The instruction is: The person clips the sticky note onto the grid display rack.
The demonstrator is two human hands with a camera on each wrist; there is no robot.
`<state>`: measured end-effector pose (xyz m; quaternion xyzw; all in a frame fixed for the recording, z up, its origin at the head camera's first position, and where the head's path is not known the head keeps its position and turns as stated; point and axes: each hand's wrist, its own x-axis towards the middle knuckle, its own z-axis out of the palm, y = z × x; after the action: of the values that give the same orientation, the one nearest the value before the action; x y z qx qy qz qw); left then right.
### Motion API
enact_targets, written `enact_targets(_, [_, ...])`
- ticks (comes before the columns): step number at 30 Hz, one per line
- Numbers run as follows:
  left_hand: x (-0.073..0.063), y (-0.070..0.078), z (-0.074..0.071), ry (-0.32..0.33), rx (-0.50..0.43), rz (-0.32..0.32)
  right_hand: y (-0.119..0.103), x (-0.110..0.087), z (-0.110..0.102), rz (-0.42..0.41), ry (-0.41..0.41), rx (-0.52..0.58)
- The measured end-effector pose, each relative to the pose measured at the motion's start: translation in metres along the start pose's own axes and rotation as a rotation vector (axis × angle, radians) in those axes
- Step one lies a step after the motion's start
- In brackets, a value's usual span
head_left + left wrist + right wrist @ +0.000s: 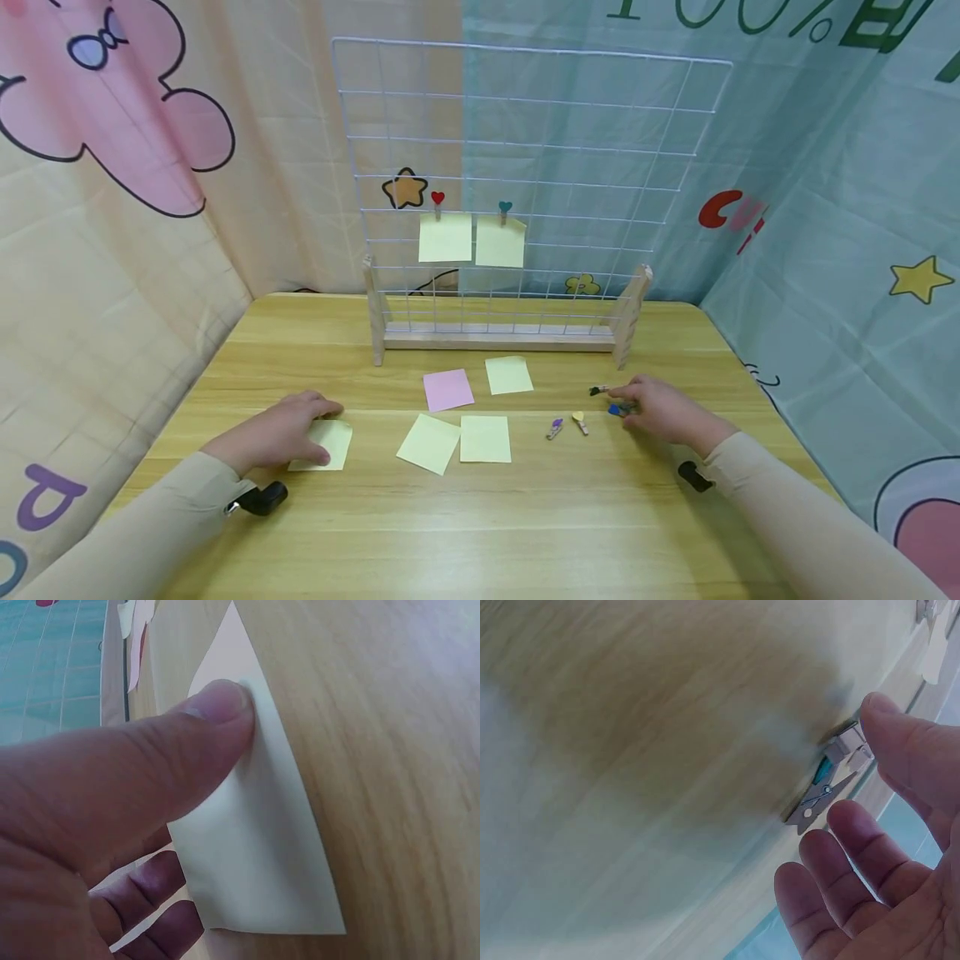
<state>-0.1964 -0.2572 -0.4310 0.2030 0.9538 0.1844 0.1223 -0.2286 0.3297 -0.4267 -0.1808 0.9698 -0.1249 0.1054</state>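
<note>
My left hand [288,429] is at the left of the table, pinching a pale yellow sticky note [339,440]. In the left wrist view its thumb lies on the note's face, with the other fingertips at the far edge, partly hidden. My right hand [667,412] reaches down at the right, thumb and fingers apart around small clothespins. Among these are a blue-topped clothespin [615,410] at its fingertips and a black-topped clothespin [597,390] close by. The right wrist view shows a clothespin [814,799] between thumb and fingers, not visibly gripped.
A white wire grid [570,150] stands in a wooden base [498,341]. Heart-topped clothespins hold two yellow notes [445,242] on it. Before it lie a pink note [448,390], several yellow notes [485,439], a purple-topped clothespin [555,429] and a yellow-topped clothespin [581,423].
</note>
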Motion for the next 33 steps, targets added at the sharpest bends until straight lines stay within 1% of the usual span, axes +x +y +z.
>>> enact_targets(4, [-0.0004,-0.0004,-0.0026,-0.003,0.012,0.007,0.0024,0.0014,0.0012,0.016,0.0,-0.011])
enact_targets(9, [-0.0003,-0.0021,-0.0037,-0.029,0.001,-0.006,0.003,0.0018,0.0006,0.013,0.007,-0.014])
enact_targets(13, [0.0015,-0.0031,-0.0033,-0.03,-0.007,-0.017,0.0039,0.0013,-0.0002,0.001,0.018,-0.011])
enact_targets(15, [0.0024,-0.0039,-0.0037,-0.026,-0.003,-0.007,0.0048,0.001,-0.0004,0.001,0.02,-0.015])
enact_targets(20, [0.0036,-0.0043,-0.0039,-0.026,-0.004,-0.008,0.0064,0.0013,0.0008,0.012,0.019,-0.008])
enact_targets(22, [0.0036,-0.0038,-0.0038,-0.027,-0.018,-0.016,0.0065,0.0019,0.0018,0.019,0.019,-0.004])
enact_targets(25, [0.0036,-0.0037,-0.0045,-0.017,-0.04,-0.025,0.0062,0.0029,0.0027,0.011,0.017,-0.007])
enact_targets(30, [0.0055,-0.0049,-0.0048,0.015,-0.043,-0.041,0.0048,0.0053,0.0042,-0.021,0.014,-0.035])
enact_targets(33, [0.0072,-0.0065,-0.0044,0.019,-0.054,-0.05,0.0045,0.0057,0.0047,-0.03,0.018,-0.045])
